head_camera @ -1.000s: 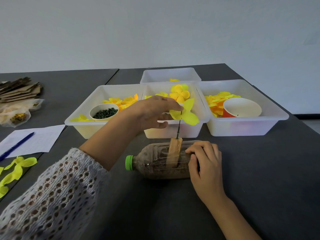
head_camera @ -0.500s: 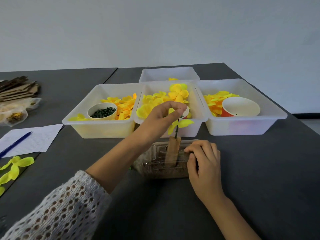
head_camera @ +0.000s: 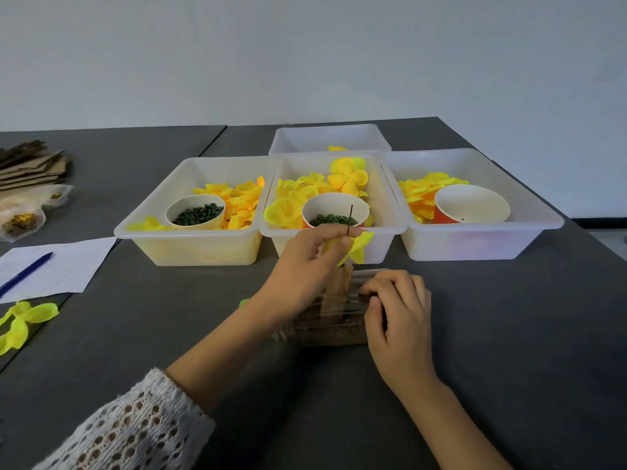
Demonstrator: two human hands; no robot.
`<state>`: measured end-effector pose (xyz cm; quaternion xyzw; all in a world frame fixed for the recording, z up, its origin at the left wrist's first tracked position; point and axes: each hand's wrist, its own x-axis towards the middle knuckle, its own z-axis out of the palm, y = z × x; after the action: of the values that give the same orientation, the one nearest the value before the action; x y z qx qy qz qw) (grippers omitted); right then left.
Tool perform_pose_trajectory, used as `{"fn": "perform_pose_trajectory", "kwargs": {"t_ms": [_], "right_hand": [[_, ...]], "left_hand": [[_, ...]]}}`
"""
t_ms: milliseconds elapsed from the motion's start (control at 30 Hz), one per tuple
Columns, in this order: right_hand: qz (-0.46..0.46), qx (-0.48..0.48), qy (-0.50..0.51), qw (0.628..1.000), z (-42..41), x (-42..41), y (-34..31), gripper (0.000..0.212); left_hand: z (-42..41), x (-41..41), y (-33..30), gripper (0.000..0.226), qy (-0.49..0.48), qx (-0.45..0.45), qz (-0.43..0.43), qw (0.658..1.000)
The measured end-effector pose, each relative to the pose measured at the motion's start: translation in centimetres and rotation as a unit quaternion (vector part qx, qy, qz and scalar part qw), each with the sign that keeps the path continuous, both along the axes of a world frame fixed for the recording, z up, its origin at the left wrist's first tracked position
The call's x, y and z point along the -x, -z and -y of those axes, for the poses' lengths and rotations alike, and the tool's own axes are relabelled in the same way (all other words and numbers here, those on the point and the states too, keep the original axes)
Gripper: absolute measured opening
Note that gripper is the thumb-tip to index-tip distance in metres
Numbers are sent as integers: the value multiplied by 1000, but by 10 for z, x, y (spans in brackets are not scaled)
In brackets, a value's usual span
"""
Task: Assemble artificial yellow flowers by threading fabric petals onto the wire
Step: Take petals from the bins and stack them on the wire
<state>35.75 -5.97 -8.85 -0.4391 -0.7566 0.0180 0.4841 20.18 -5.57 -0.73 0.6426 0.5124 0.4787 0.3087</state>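
left hand [head_camera: 305, 262] of mine pinches a yellow fabric petal [head_camera: 358, 247] between thumb and fingertips, with the thin dark wire [head_camera: 349, 220] poking up through it, so the petal is partway down the wire. the wire stands nearly upright, its long axis vertical, its tip showing against the paper cup of green beads [head_camera: 334, 215] in the middle tray [head_camera: 334, 247] behind. below the petal it seems to go into a small wooden block [head_camera: 344, 283] set in a clear plastic bottle [head_camera: 325, 320] that lies on its side on the dark table [head_camera: 509, 334]. my right hand [head_camera: 397, 313] has its fingers curled over the bottle's near end, steadying it. the next move, as i judge it, turns on that one line: the petal must slide straight down the wire toward the block, so my left hand, directly on the wire, does the pushing while the right only braces. if i pull sideways, the thin wire may bend. more loose petals lie in the trays just beyond.
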Motion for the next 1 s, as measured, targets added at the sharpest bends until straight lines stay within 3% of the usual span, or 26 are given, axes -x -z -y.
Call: {"fn": "perform_pose_trajectory", "kwargs": {"t_ms": [200, 467, 633, 1000], "right_hand": [[-5, 4, 1, 1000, 1, 0, 0, 22], [0, 7, 2, 1000, 1, 0, -1, 23], [1, 12, 3, 1000, 2, 0, -1, 23], [-1, 2, -4, 1000, 1, -1, -2, 21]], "left_hand": [[-8, -2, -13, 29, -4, -24, 90, 996], [-6, -12, -5, 48, 22, -28, 54, 998], [-7, -19, -1, 25, 12, 12, 39, 999], [-4, -2, 4, 14, 66, 6, -126, 990]]}}
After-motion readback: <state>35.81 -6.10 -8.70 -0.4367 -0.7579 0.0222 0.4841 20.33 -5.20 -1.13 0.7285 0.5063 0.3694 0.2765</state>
